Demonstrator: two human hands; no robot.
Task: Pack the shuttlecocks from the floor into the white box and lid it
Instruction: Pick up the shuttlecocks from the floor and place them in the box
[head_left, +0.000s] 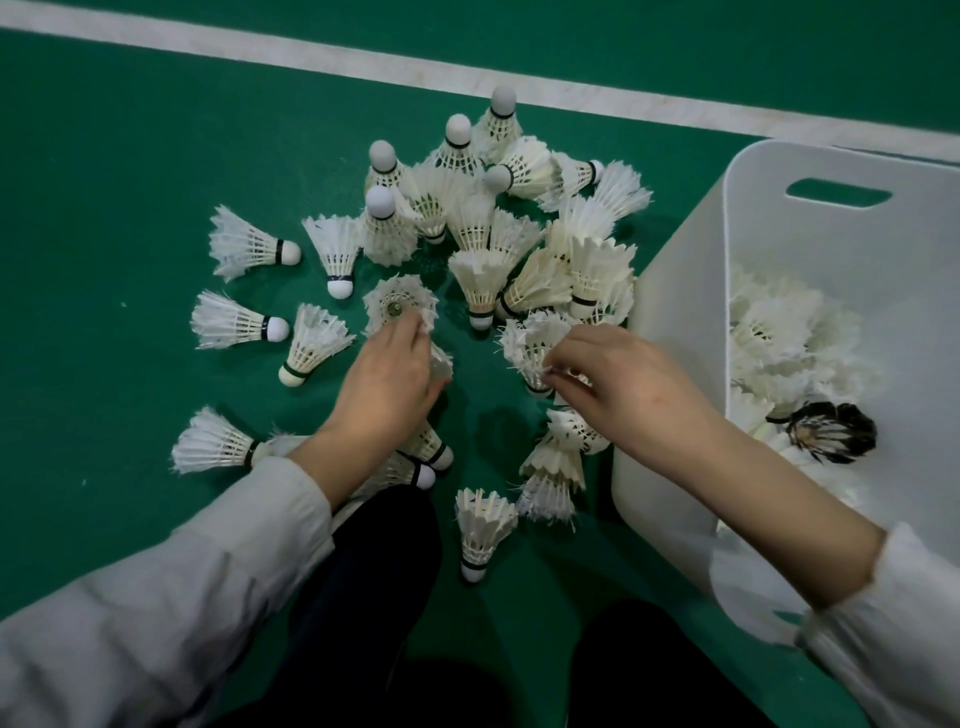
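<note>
as the arms reach down, left hand (387, 374) pinches one shuttlecock (397, 301) — right hand (618, 384), another shuttlecock (530, 338).

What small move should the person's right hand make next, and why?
The right hand pinches a white feathered shuttlecock by its feathers, the open white plastic box stands close beside it, and more shuttlecocks lie inside. So it should probably carry this one rightward over the box and drop it in.

You see a green floor (104, 145) with shuttlecocks (480, 234) scattered mid-frame, the white box (675, 322) at the right and a white line (311, 49) across the top.
</note>
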